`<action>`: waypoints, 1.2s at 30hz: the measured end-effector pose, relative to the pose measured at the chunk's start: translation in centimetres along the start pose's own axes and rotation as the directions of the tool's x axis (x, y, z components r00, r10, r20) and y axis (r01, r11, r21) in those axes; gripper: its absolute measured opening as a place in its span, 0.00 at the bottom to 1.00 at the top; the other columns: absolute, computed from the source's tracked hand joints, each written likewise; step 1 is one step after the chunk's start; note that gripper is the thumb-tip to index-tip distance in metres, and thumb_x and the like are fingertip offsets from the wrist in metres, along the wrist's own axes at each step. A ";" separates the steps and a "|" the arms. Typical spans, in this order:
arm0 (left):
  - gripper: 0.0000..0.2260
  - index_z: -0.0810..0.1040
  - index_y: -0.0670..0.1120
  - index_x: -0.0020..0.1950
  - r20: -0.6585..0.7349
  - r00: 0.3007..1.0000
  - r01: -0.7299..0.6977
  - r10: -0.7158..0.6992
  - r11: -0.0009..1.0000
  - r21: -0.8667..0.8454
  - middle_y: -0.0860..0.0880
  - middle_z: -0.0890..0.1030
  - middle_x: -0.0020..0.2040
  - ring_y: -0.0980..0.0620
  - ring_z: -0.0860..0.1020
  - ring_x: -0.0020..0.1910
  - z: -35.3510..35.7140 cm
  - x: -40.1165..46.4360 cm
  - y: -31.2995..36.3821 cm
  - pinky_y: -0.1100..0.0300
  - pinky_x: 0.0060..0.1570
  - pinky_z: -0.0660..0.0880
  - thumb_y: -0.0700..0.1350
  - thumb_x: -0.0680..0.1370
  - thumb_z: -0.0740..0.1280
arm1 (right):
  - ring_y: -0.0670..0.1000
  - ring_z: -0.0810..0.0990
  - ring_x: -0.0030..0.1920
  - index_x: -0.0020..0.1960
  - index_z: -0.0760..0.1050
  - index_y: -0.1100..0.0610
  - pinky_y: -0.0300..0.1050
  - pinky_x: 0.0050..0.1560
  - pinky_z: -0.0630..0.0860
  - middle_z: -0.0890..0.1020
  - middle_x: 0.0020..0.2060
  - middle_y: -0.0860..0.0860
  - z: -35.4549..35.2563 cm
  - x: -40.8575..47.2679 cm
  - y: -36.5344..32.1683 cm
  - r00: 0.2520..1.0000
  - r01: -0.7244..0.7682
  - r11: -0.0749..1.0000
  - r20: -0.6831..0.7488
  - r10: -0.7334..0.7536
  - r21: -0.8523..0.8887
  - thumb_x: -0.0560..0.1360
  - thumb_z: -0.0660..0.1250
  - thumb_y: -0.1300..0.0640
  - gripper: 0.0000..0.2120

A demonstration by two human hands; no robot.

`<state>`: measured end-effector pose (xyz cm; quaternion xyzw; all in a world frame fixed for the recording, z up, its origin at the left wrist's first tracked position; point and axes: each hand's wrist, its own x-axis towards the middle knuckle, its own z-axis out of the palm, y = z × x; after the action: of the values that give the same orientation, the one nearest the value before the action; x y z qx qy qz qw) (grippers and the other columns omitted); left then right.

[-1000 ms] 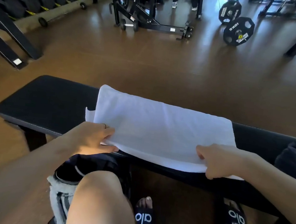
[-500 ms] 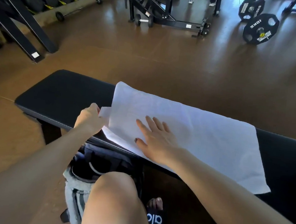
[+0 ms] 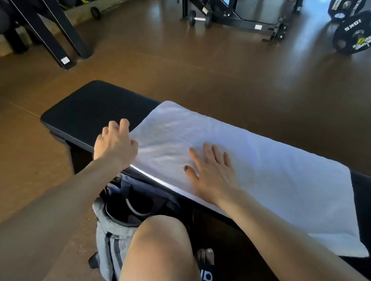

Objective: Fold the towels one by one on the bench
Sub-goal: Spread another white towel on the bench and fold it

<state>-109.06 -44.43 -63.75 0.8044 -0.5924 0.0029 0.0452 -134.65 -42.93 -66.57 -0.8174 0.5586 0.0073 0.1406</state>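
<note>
Nearest, a bare knee (image 3: 163, 252) and a grey bag (image 3: 113, 231) sat on the floor under the bench's near edge. Right hand (image 3: 213, 170) lay flat on the white towel (image 3: 257, 170), fingers straight and slightly spread, pressing the left half down. Left hand (image 3: 116, 143) was at the towel's left edge, fingers loosely curled; cannot tell if it pinched cloth or only touched it. Towel was spread along the black bench (image 3: 86, 111), its near-right corner overhanging the edge. Weight plates (image 3: 356, 32) stood far back. Risk: that hanging corner could drag the towel off, or the layers could skew if the pressing palm slid.
</note>
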 end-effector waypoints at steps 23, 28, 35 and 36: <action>0.26 0.47 0.60 0.83 0.366 0.880 -0.329 0.304 0.944 0.005 0.50 0.42 0.84 0.46 0.42 0.82 2.7 9.3 10.7 0.46 0.79 0.41 0.61 0.85 0.44 | 0.58 0.41 0.81 0.82 0.45 0.45 0.61 0.77 0.35 0.43 0.81 0.56 1.9 -0.9 0.6 0.992 0.085 0.996 -0.091 -0.087 -0.022 0.80 0.44 0.37 0.32; 0.26 0.46 0.63 0.82 0.341 0.910 -0.240 0.234 0.970 -0.025 0.55 0.42 0.83 0.51 0.39 0.82 3.8 10.6 8.7 0.49 0.79 0.39 0.64 0.83 0.44 | 0.61 0.48 0.80 0.81 0.54 0.46 0.64 0.77 0.42 0.51 0.81 0.57 2.5 -1.0 0.8 0.983 0.111 0.994 -0.146 -0.112 -0.021 0.79 0.47 0.37 0.32; 0.27 0.48 0.62 0.82 0.311 0.932 -0.199 0.188 0.980 0.001 0.52 0.43 0.84 0.47 0.42 0.82 3.8 10.9 8.1 0.46 0.79 0.41 0.64 0.83 0.45 | 0.60 0.45 0.80 0.81 0.50 0.45 0.61 0.77 0.37 0.47 0.81 0.56 2.1 -1.0 0.7 0.984 0.117 0.993 -0.130 -0.119 -0.023 0.80 0.47 0.37 0.31; 0.27 0.48 0.60 0.82 0.275 0.940 -0.223 0.203 0.974 0.044 0.49 0.44 0.84 0.46 0.42 0.82 3.7 10.6 8.4 0.45 0.79 0.41 0.64 0.83 0.44 | 0.58 0.42 0.81 0.81 0.48 0.45 0.61 0.77 0.36 0.45 0.81 0.56 1.8 -1.2 0.7 0.986 0.124 0.992 -0.116 -0.123 -0.006 0.80 0.48 0.37 0.31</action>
<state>-114.09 -57.28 -66.22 0.7296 -0.6761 -0.0791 -0.0661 -135.48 -41.66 -68.24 -0.8494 0.5141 -0.0492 0.1087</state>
